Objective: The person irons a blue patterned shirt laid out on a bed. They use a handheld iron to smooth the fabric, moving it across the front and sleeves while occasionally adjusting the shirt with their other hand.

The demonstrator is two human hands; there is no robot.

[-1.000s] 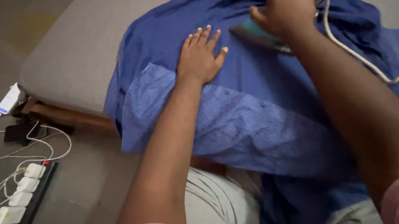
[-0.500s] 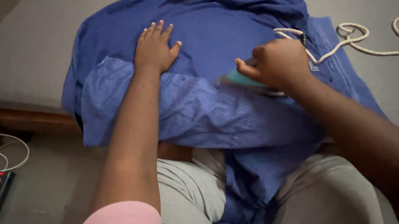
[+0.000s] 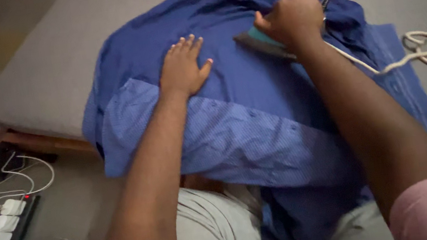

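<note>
On bed: left hand (image 3: pixel 183 69) flat, fingers spread, on shirt (image 3: pixel 259 124); right hand (image 3: pixel 289 19) fingers wrapped round iron (image 3: pixel 255 40).

The right hand (image 3: pixel 290 19) now sits farther up the blue shirt (image 3: pixel 256 102) than half a second ago, when it was low by the shirt's near right edge; it carries the iron (image 3: pixel 264 43) with it, back near where it was a second ago. The white cord (image 3: pixel 385 63) trails along behind, its loops now lying at the right edge of view. The left hand (image 3: pixel 183 68) lies a little lower in view as the camera tips toward the floor, bringing the power strip (image 3: pixel 3 239) and its plugs more fully into view.
</note>
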